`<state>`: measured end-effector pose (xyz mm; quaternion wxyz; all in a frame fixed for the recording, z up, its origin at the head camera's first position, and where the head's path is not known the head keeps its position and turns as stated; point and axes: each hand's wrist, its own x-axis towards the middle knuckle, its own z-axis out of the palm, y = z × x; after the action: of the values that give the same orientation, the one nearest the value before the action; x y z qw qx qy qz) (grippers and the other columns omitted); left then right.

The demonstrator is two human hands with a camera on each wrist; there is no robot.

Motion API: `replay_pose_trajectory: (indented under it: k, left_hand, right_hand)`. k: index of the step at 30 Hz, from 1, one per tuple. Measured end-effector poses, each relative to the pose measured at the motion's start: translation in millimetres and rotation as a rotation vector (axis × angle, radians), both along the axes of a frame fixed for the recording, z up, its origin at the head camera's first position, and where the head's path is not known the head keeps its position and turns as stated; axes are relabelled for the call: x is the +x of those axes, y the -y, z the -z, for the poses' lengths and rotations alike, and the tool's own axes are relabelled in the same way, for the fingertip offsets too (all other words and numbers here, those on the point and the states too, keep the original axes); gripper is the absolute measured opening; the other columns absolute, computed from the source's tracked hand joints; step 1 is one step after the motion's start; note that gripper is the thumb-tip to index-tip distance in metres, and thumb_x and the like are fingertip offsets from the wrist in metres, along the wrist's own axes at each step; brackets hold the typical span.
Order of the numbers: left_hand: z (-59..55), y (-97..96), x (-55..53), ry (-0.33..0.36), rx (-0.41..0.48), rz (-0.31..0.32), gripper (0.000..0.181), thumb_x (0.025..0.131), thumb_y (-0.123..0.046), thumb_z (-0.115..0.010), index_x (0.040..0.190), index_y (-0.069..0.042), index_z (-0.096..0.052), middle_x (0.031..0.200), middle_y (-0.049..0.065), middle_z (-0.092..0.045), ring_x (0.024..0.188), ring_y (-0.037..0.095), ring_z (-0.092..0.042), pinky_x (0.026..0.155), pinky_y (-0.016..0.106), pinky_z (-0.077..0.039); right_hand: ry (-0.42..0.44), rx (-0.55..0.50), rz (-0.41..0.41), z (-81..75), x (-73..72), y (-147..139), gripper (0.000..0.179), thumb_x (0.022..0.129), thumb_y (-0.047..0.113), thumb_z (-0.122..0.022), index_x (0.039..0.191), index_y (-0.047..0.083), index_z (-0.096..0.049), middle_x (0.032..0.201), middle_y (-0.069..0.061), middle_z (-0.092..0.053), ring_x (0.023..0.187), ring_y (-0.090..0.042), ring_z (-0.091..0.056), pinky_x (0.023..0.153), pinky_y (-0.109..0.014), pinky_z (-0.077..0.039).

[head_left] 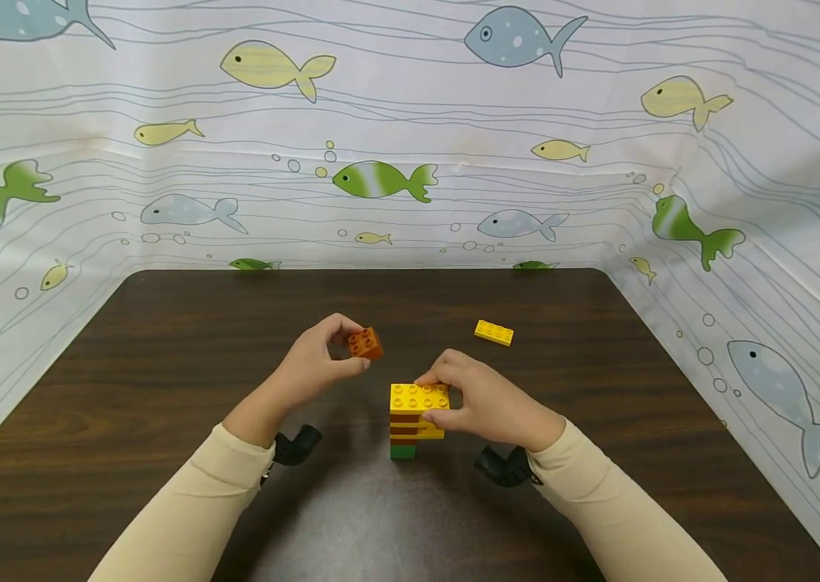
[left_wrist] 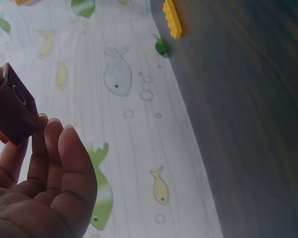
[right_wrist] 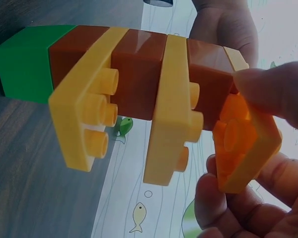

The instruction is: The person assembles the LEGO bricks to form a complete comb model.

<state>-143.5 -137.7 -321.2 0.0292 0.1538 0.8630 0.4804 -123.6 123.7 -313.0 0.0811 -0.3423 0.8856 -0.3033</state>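
A small orange-brown toy brick (head_left: 366, 343) with studs is pinched between the fingers and thumb of my left hand (head_left: 305, 364), raised left of a tower. In the left wrist view the brick (left_wrist: 12, 106) looks dark, with its hollow underside partly showing. The tower has a green brick (right_wrist: 27, 64) at its base, then brown bricks (right_wrist: 139, 69) alternating with yellow plates (right_wrist: 166, 119) that jut out to one side. My right hand (head_left: 489, 396) grips the jutting end of the topmost yellow plate (head_left: 405, 396), thumb on the near side.
Another yellow plate (head_left: 494, 332) lies on the dark wooden table (head_left: 199, 323), beyond my right hand. White fabric (head_left: 395, 97) printed with fish stands along the back and sides of the table. Black wrist-worn cameras (head_left: 298, 444) sit below both wrists.
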Motion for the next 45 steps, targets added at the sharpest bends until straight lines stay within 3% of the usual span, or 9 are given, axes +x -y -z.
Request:
replay_pose_trajectory:
  k: [17, 24, 30, 34, 45]
  left_hand:
    - [-3.9, -18.7, 17.5, 0.005, 0.047, 0.149, 0.037, 0.085, -0.012, -0.069, 0.117, -0.002, -0.054, 0.109, 0.01, -0.059, 0.096, 0.023, -0.055, 0.083, 0.037, -0.051]
    - [-3.0, -21.5, 22.1, 0.013, 0.026, 0.218, 0.035, 0.085, -0.01, -0.069, 0.116, -0.002, -0.055, 0.105, 0.008, -0.059, 0.092, 0.022, -0.055, 0.08, 0.034, -0.051]
    - [-5.0, -25.2, 26.5, 0.021, 0.007, 0.248, 0.035, 0.085, -0.008, -0.069, 0.116, -0.004, -0.055, 0.104, 0.005, -0.058, 0.09, 0.021, -0.054, 0.08, 0.032, -0.051]
    - [-5.6, -27.0, 28.6, 0.005, -0.021, 0.264, 0.035, 0.085, -0.008, -0.069, 0.117, -0.004, -0.054, 0.106, 0.005, -0.056, 0.091, 0.02, -0.054, 0.079, 0.03, -0.052]
    - [-4.9, -30.0, 29.9, -0.049, -0.079, 0.287, 0.034, 0.085, -0.007, -0.069, 0.116, -0.005, -0.056, 0.107, 0.004, -0.054, 0.091, 0.018, -0.053, 0.08, 0.029, -0.051]
  right_hand:
    - [-0.03, -0.016, -0.027, 4.2, -3.1, -1, 0.032, 0.085, 0.015, -0.074, 0.114, 0.005, -0.066, 0.099, 0.003, -0.053, 0.088, -0.012, -0.05, 0.08, -0.034, -0.052]
    - [-0.04, -0.017, -0.019, 4.1, -2.6, -1, 0.032, 0.084, 0.015, -0.074, 0.114, 0.006, -0.067, 0.097, 0.005, -0.051, 0.087, -0.016, -0.052, 0.076, -0.023, -0.049]
    - [-0.027, -0.024, -0.019, 4.8, -2.2, -2, 0.032, 0.084, 0.016, -0.074, 0.114, 0.006, -0.067, 0.097, 0.004, -0.051, 0.088, -0.017, -0.052, 0.076, -0.022, -0.049]
    - [-0.027, -0.024, -0.023, 5.8, -3.0, -2, 0.032, 0.085, 0.016, -0.074, 0.115, 0.005, -0.066, 0.098, 0.003, -0.051, 0.087, -0.011, -0.05, 0.077, -0.022, -0.049]
    - [-0.012, -0.024, -0.021, 3.9, -2.5, -2, 0.032, 0.085, 0.015, -0.074, 0.115, 0.004, -0.066, 0.1, 0.002, -0.052, 0.089, -0.012, -0.051, 0.079, -0.022, -0.049]
